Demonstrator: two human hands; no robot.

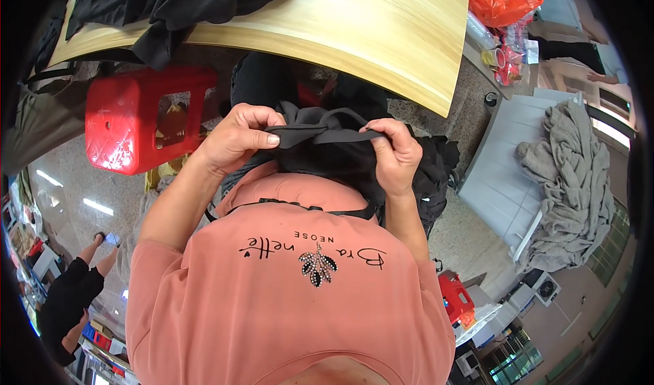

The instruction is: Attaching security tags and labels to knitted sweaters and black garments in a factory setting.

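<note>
Your left hand (235, 140) and right hand (397, 155) are both pinched shut on the dark grey garment (320, 140), held at chest height, below the wooden table (354, 24), right of the red stool (136, 116).

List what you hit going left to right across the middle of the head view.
Red plastic stool → left hand → dark garment pinched between both hands → right hand → white table → grey cloth heap.
</note>
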